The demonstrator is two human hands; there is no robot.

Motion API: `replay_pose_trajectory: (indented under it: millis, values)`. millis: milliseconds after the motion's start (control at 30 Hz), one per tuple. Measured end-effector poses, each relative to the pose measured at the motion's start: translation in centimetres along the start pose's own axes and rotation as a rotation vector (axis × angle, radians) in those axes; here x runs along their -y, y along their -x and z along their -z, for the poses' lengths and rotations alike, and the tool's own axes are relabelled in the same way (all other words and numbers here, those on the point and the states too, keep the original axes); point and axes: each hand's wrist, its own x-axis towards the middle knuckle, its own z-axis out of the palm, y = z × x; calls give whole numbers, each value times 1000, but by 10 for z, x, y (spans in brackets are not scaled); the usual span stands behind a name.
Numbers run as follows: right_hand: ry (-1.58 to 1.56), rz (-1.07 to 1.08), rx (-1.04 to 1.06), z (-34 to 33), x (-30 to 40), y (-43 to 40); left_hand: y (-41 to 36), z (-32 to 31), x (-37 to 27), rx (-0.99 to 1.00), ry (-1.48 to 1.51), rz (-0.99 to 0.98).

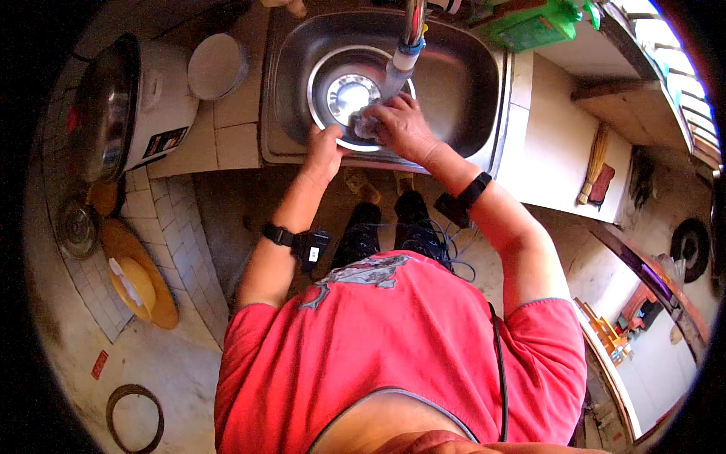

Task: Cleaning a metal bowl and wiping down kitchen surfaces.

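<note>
A round stainless-steel basin (317, 116) is tilted inside the metal sink (462, 108), its shiny inside facing up. My left hand (325, 148) grips its near-left rim, thumb on top. In my right hand (404, 126) is a greyish scrubber (366, 126), pressed against the near-right inner wall of the basin; blur hides its exact material. Just above my right hand hangs the faucet (415, 25), with a pale plastic nozzle (401, 61) at its end. A clear streak below the nozzle looks like running water.
Left of the sink, a white bowl (215, 65) and a large lidded cooker (161, 96) stand on the tiled counter (238, 144). Green bottles (533, 28) are behind the sink at right. A straw brush (594, 164) lies on the right-hand counter (558, 142). Cables (454, 249) hang near my legs.
</note>
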Motion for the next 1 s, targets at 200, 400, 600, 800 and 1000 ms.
replay_pose_trajectory:
  millis: [200, 400, 600, 800, 1000]
  values:
    - [-407, 215, -99, -6, 32, 8, -21, -9, -5, -33, -161, -109]
    - [40, 475, -148, -9, -61, 8, -36, -6, -44, 76, -243, 155]
    - [-317, 218, -429, -28, 20, -7, -35, -28, 53, -84, 149, -285]
    - [132, 473, -180, -14, -72, 11, -31, -17, -10, -30, -182, 134]
    - [-330, 156, -276, -24, 6, -2, -30, -55, 52, -217, 95, -287]
